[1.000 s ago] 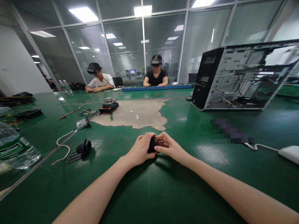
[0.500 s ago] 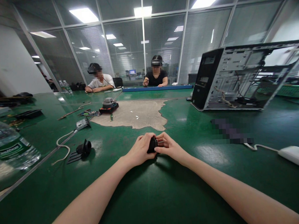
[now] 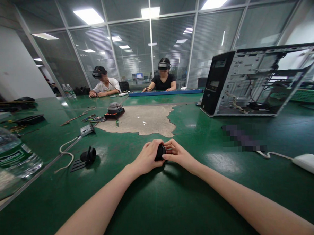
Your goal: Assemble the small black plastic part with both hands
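Between my two hands, low over the green table (image 3: 161, 207), is a small black part (image 3: 160, 152); its exact kind is hard to make out. My left hand (image 3: 147, 156) wraps round it from the left, thumb underneath and fingers over the top. From the right, the fingertips of my right hand (image 3: 179, 155) pinch its near edge. My fingers hide much of the part. A black bracket with slots and a round piece (image 3: 88, 156) lies on the table to the left of my hands.
On the right stand an open computer case (image 3: 233, 86), a blurred-out phone-like item (image 3: 242, 138) and a white charger block (image 3: 310, 164). A water bottle (image 3: 12, 151) is at left. Ahead lies a motor-like unit (image 3: 114, 110) on a bare brown patch. Two people (image 3: 164, 80) sit across.
My hands and the black part look the same. Across the table, the person in black has lowered one hand to the tabletop.
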{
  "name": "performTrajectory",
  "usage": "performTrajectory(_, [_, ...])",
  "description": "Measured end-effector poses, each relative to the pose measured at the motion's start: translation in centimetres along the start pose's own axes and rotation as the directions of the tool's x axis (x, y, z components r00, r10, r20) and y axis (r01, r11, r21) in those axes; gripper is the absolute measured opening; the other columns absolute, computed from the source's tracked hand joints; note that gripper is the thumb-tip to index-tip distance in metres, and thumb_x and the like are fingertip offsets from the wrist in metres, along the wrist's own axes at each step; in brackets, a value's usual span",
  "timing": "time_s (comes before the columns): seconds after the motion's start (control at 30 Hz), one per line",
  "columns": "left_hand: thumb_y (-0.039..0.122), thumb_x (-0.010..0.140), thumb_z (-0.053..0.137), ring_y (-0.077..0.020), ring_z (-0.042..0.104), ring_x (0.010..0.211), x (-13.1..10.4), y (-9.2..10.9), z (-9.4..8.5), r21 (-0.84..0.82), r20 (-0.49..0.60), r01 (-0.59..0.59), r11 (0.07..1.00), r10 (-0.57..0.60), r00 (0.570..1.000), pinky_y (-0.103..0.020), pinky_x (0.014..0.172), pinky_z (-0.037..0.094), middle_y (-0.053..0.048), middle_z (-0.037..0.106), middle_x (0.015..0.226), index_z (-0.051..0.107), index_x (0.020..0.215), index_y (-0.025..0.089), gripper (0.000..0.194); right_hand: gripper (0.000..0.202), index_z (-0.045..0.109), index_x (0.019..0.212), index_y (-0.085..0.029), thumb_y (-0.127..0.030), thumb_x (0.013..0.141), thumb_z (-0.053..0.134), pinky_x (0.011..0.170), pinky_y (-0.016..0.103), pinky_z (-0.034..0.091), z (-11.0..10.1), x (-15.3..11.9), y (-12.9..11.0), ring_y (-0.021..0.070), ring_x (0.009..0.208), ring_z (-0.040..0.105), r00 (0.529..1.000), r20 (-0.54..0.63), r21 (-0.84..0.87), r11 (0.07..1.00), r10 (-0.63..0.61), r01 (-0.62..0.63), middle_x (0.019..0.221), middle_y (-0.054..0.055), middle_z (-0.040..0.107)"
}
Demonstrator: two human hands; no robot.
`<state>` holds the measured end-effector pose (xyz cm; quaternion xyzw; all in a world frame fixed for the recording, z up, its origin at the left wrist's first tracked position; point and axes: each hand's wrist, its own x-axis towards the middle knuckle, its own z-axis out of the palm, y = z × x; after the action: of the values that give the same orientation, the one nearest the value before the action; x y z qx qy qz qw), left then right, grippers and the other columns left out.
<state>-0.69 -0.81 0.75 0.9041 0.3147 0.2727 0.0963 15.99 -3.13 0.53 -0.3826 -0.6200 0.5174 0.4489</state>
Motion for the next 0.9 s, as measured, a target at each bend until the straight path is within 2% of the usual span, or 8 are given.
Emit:
performTrajectory(0.17, [0.024, 0.067, 0.058, -0.0210, 0.046, 0.100, 0.04, 0.04, 0.01, 0.003, -0.009, -0.003, 1.000, 0.003, 1.000, -0.039, 0.090, 0.032, -0.004, 0.046, 0.107, 0.029, 0.113, 0.024, 0.055, 0.026, 0.047, 0.084, -0.022, -0.034, 0.067, 0.062, 0.076, 0.033, 0.044, 0.13, -0.03, 0.02, 0.0147, 0.082, 0.055, 1.000, -0.030, 0.034, 0.999, 0.007, -0.006, 0.086, 0.000, 0.055])
performTrajectory(0.33, [0.025, 0.067, 0.058, -0.0207, 0.045, 0.102, 0.05, 0.00, -0.03, 0.015, -0.001, -0.003, 1.000, 0.003, 1.000, -0.038, 0.090, 0.032, -0.005, 0.045, 0.107, 0.029, 0.113, 0.023, 0.055, 0.029, 0.049, 0.091, -0.020, -0.033, 0.068, 0.062, 0.078, 0.034, 0.044, 0.01, 0.24, 0.39, 0.0149, 0.084, 0.055, 0.998, -0.061, -0.021, 0.999, 0.031, -0.032, 0.089, 0.002, 0.054])
performTrajectory(0.57, [0.022, 0.065, 0.059, -0.0214, 0.046, 0.102, 0.01, 0.01, -0.05, 0.001, 0.009, 0.004, 1.000, -0.004, 1.000, -0.040, 0.090, 0.032, -0.005, 0.046, 0.108, 0.029, 0.113, 0.024, 0.057, 0.032, 0.045, 0.082, -0.022, -0.028, 0.061, 0.068, 0.076, 0.032, 0.045, 0.00, -0.10, -0.44, 0.0149, 0.085, 0.056, 1.000, 0.031, 0.059, 0.998, -0.006, 0.004, 0.091, -0.001, 0.055])
performTrajectory(0.7, [0.024, 0.066, 0.059, -0.0219, 0.046, 0.102, 0.03, 0.03, -0.08, 0.003, 0.000, 0.001, 1.000, -0.001, 1.000, -0.040, 0.090, 0.032, -0.005, 0.046, 0.108, 0.029, 0.113, 0.024, 0.056, 0.026, 0.047, 0.082, -0.021, -0.031, 0.065, 0.064, 0.077, 0.033, 0.045, 0.11, -0.07, -0.47, 0.0149, 0.084, 0.056, 1.000, -0.012, 0.044, 0.999, 0.006, -0.005, 0.089, 0.000, 0.055])
performTrajectory(0.9, [0.024, 0.066, 0.059, -0.0212, 0.045, 0.102, 0.06, 0.00, -0.03, 0.011, 0.006, -0.001, 1.000, 0.001, 1.000, -0.039, 0.090, 0.032, -0.005, 0.046, 0.108, 0.029, 0.113, 0.023, 0.055, 0.030, 0.049, 0.090, -0.020, -0.030, 0.066, 0.064, 0.081, 0.034, 0.043, 0.02, 0.21, 0.11, 0.0153, 0.086, 0.055, 0.997, -0.063, -0.002, 0.999, 0.038, -0.038, 0.092, 0.002, 0.054])
